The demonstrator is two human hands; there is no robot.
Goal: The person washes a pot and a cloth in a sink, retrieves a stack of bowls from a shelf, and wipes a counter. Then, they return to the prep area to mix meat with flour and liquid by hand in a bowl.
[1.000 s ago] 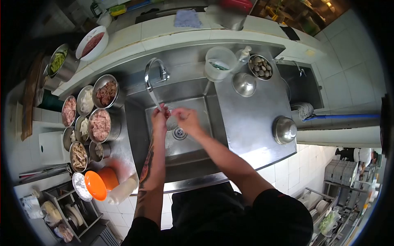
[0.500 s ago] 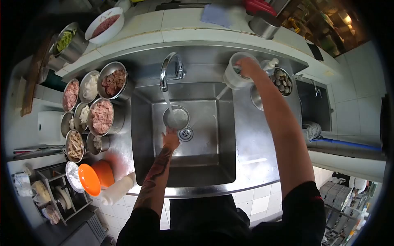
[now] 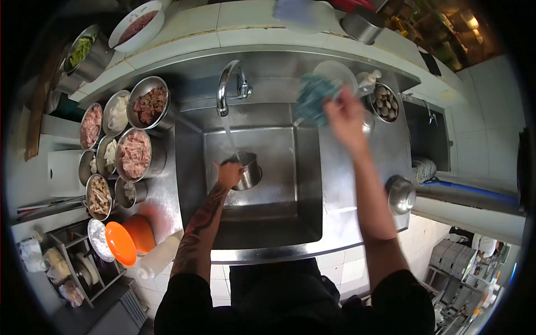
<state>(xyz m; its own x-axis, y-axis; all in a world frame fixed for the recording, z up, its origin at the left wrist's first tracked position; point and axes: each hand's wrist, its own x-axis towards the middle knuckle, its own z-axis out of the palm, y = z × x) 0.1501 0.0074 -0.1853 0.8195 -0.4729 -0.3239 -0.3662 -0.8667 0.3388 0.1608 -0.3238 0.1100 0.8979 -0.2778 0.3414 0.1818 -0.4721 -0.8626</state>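
Observation:
My left hand (image 3: 229, 173) grips a small steel pot (image 3: 248, 170) by its rim, tilted inside the steel sink (image 3: 304, 184), under the water stream from the tap (image 3: 224, 89). My right hand (image 3: 346, 120) is raised over the sink's back right corner and holds a blue-green scrubbing cloth (image 3: 314, 99), blurred by motion. Behind the cloth stands a clear plastic container (image 3: 338, 72).
Several steel bowls of cut meat and other ingredients (image 3: 135, 153) line the counter left of the sink. An orange lid (image 3: 120, 244) lies at the lower left. A bowl of clams (image 3: 385, 103) and a steel lid (image 3: 402, 194) sit on the right drainboard. A white bowl (image 3: 137, 25) rests on the tiled ledge.
My right hand left the plastic container and now carries the cloth toward the sink. My left hand has tilted the small pot and lifted it off the sink floor.

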